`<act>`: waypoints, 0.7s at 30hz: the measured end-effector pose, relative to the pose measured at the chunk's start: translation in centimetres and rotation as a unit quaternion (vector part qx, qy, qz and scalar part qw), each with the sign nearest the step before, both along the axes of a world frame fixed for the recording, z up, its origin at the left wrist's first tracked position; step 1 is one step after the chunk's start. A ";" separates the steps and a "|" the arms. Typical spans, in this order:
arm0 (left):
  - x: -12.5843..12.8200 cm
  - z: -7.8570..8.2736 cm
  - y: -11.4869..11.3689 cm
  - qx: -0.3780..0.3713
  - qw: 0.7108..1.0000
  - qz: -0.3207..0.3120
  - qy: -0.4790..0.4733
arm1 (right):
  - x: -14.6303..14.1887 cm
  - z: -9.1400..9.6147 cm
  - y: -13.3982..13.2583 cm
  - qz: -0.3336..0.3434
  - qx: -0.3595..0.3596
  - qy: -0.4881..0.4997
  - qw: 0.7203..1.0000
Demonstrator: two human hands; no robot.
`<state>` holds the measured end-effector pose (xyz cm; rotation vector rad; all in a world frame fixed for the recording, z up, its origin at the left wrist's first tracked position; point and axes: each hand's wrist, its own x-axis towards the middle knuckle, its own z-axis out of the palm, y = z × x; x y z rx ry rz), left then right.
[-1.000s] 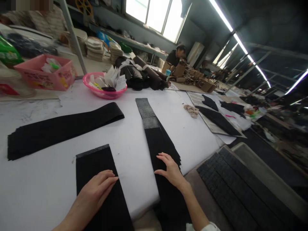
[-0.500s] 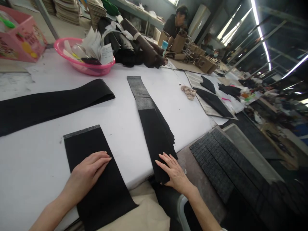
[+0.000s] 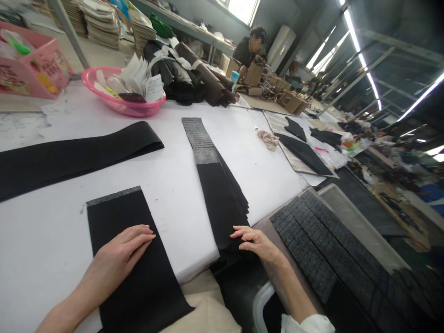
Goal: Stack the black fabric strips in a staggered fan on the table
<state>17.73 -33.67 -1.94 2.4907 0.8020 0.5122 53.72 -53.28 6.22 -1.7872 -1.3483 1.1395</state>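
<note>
I look across a long white worktop (image 3: 173, 180) in a dim workshop, towards a grey wall (image 3: 208, 8) with a bright window (image 3: 239, 7) at the far end. A cluttered shelf (image 3: 194, 28) lines that wall. Strip lights (image 3: 357, 41) run along the dark ceiling (image 3: 398, 18) on the right.

The sheet (image 3: 138, 277) lies at the desk's (image 3: 173, 180) front edge and overhangs it, with the left hand (image 3: 118, 259) flat on it. To its right a stack (image 3: 215, 185) runs from mid-desk to the front edge, the right hand (image 3: 256, 243) on its near end. A pile (image 3: 69, 155) lies behind the sheet, toward the left edge. The basin (image 3: 118, 104) sits at the back, rolls (image 3: 194, 78) to its right
</note>
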 end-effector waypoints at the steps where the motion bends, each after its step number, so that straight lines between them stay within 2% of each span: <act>1: 0.0 0.0 0.0 -0.002 1.000 -0.002 0.001 | 0.0 0.3 0.0 0.003 -0.002 0.004 1.000; 4: -0.1 0.3 0.1 -0.005 1.000 -0.007 0.006 | 0.2 1.3 0.2 0.023 -0.020 0.009 0.999; 6: 0.1 0.8 0.2 -0.005 1.000 -0.010 0.016 | 0.4 1.6 0.3 0.013 -0.041 0.012 0.999; 7: 0.3 1.1 0.2 -0.004 1.000 -0.011 0.019 | 0.5 1.5 0.2 -0.009 -0.049 0.015 0.999; 9: 1.3 1.9 0.1 -0.003 1.000 -0.022 0.017 | 0.8 1.1 -0.1 -0.095 -0.041 0.013 0.995; 11: 3.0 2.7 -0.3 -0.002 0.999 -0.050 -0.002 | 1.3 0.4 -0.7 -0.217 0.010 -0.001 0.976; 13: 5.5 3.6 -1.0 -0.013 0.995 -0.095 -0.034 | 1.8 0.0 -1.0 -0.327 0.082 -0.008 0.941; 14: 7.0 4.1 -1.3 -0.029 0.990 -0.126 -0.050 | 2.1 0.1 -1.0 -0.342 0.106 0.002 0.934; 15: 8.6 4.6 -1.6 -0.065 0.985 -0.146 -0.064 | 2.3 0.4 -0.9 -0.321 0.109 0.015 0.941; 16: 10.2 5.0 -1.9 -0.132 0.976 -0.157 -0.077 | 2.3 1.1 -0.6 -0.284 0.109 0.022 0.952; 17: 11.8 5.5 -2.1 -0.228 0.956 -0.163 -0.091 | 2.2 1.9 -0.3 -0.238 0.107 0.024 0.965; 18: 13.2 6.0 -2.2 -0.346 0.919 -0.146 -0.119 | 2.0 2.9 0.2 -0.187 0.109 0.023 0.976; 19: 14.6 6.5 -2.1 -0.474 0.860 -0.112 -0.153 | 1.5 3.9 0.8 -0.132 0.118 0.026 0.984; 20: 15.7 6.9 -2.0 -0.593 0.779 -0.088 -0.181 | 0.9 4.9 1.5 -0.072 0.130 0.036 0.988; 21: 16.6 7.3 -1.9 -0.680 0.701 -0.058 -0.207 | 0.3 5.8 2.2 -0.009 0.139 0.053 0.989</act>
